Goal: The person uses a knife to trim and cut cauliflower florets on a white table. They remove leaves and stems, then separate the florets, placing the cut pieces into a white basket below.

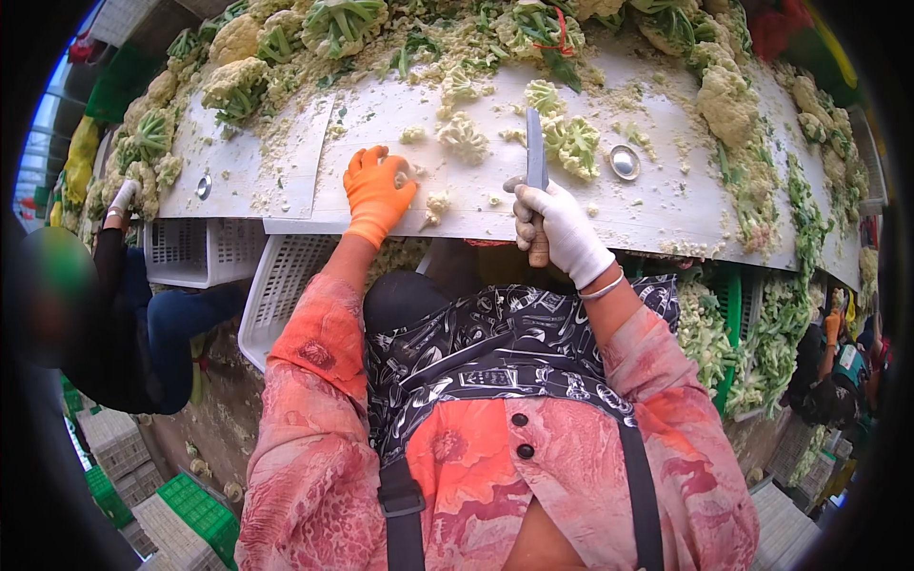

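Observation:
My left hand point(378, 195), in an orange glove, rests on the pale metal table with fingers curled. A small pale cauliflower piece point(404, 177) shows between its thumb and fingers, partly hidden. A white glove covers my right hand point(562, 226), which is wrapped round the wooden handle of a knife point(536, 157). The blade points up and away from me. Beyond the knife lie greenish cauliflower florets point(574, 145), and a paler floret cluster point(462, 139) sits between my hands. Another small floret point(435, 207) lies near the table's front edge, right of my left hand.
Cauliflower heads point(345, 24) and trimmings line the table's far side. A round metal dish point(625, 162) is set right of the knife. White crates point(276, 285) stand under the front edge; leaves point(700, 333) fill the lower right. Another person point(124, 305) works at the left.

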A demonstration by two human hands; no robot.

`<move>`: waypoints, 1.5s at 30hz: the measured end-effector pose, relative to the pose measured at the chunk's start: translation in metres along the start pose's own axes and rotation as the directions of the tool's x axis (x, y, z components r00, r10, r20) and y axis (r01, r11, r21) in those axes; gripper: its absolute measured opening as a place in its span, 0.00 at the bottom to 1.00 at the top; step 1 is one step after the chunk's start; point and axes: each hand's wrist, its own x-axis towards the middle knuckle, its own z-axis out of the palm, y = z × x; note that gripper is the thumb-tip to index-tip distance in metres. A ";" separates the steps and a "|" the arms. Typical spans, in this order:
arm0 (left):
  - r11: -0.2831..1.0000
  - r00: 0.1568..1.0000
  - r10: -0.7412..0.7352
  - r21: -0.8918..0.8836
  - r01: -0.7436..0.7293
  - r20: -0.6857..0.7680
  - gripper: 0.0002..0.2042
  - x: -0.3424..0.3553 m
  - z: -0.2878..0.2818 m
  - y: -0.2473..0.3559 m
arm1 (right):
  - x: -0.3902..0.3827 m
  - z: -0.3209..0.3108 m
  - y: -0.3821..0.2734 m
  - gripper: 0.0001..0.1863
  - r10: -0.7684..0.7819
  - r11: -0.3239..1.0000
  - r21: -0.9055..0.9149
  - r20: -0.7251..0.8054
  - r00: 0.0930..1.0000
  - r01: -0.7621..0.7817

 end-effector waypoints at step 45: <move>0.992 1.000 0.027 -0.119 -0.027 0.001 0.22 -0.010 -0.048 -0.009 | -0.003 0.006 0.000 0.24 -0.016 0.988 -0.157 -0.189 0.982 -0.014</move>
